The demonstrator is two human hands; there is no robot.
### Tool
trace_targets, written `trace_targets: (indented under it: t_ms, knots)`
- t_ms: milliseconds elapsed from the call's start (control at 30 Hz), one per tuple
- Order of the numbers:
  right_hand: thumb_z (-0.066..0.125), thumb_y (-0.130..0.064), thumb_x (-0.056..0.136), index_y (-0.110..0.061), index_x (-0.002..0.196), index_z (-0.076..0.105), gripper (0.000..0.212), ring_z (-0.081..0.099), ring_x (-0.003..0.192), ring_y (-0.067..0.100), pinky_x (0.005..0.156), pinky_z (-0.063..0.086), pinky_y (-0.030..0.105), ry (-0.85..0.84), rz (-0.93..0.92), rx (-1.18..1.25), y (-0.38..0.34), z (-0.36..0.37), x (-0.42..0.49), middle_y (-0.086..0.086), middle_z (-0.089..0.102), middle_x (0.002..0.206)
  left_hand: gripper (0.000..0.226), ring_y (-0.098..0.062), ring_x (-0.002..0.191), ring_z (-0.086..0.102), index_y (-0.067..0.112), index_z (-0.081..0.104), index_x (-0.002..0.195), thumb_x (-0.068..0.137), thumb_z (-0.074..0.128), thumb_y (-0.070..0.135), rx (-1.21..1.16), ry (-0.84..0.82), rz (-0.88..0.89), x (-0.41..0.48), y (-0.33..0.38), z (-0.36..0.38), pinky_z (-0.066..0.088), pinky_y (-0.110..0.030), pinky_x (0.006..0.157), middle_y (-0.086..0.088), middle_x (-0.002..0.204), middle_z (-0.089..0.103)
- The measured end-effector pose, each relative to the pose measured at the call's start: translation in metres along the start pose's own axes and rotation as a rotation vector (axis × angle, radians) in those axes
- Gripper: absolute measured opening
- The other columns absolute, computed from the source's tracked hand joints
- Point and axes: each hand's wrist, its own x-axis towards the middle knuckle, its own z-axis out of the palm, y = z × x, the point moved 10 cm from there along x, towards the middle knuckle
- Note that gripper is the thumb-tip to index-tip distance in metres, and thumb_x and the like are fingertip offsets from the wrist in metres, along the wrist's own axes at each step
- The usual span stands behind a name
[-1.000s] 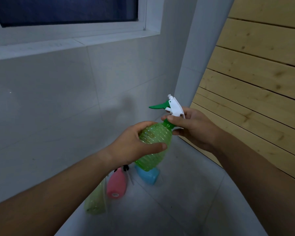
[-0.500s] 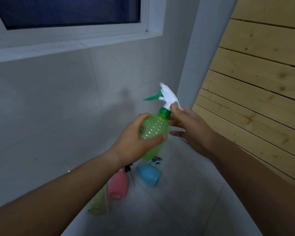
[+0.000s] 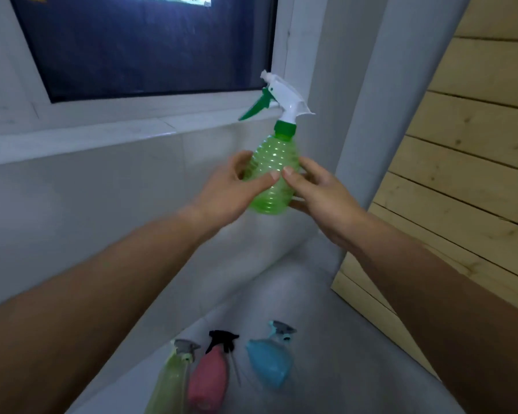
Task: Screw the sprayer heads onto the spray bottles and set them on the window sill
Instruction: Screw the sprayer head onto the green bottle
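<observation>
The green spray bottle (image 3: 274,174) is held upright in the air, just below and in front of the window sill (image 3: 102,138), near its right end. Its white sprayer head (image 3: 284,97) with the green trigger sits on the neck, the green collar apparently screwed down. The left hand (image 3: 231,189) wraps the ribbed body from the left, fingers (image 3: 240,162) curled round it; the right hand (image 3: 317,192) clasps it from the right and underneath, thumb on the front. The sill itself carries no bottle in view.

Down on the floor (image 3: 326,339) lie three more: a yellow-green bottle (image 3: 169,380), a pink bottle (image 3: 207,380) with a black sprayer, and a blue bottle (image 3: 268,363), each with a sprayer head at its neck; whether those are screwed on I cannot tell.

By my judgement, one bottle is assembled and about to be placed; three remain.
</observation>
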Motion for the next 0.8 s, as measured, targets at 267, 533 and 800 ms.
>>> trace_targets:
  t_ms: [267,533,800]
  knots:
    - [0.066,-0.025,0.092,-0.012,0.122,0.054,0.035,0.074,0.088,0.023,0.088,0.058,0.041,0.069,-0.152,-0.003,-0.063,0.02,0.119,0.009,0.074,0.102,0.04,-0.025,0.1,0.076,0.012,0.062,0.133,0.096,0.069,0.023,0.134,0.088,0.14,0.106,0.055,-0.059,0.062,-0.026,0.082,-0.012,0.114,0.076]
    - [0.065,-0.027,0.092,-0.014,0.125,0.062,0.035,0.074,0.078,0.018,0.073,0.058,0.03,0.096,-0.202,-0.056,-0.056,0.041,0.187,0.013,0.076,0.1,0.052,-0.028,0.102,0.073,0.004,0.056,0.13,0.089,0.076,0.028,0.211,0.241,0.079,0.16,0.04,-0.095,0.059,-0.043,0.093,-0.015,0.116,0.072]
    - [0.065,-0.027,0.092,-0.015,0.126,0.062,0.036,0.075,0.081,0.017,0.082,0.06,0.034,0.093,-0.22,-0.108,-0.048,0.052,0.219,0.007,0.077,0.095,0.033,-0.027,0.099,0.074,0.017,0.059,0.112,0.088,0.077,0.031,0.229,0.288,0.057,0.187,0.024,-0.111,0.057,-0.047,0.097,-0.012,0.112,0.074]
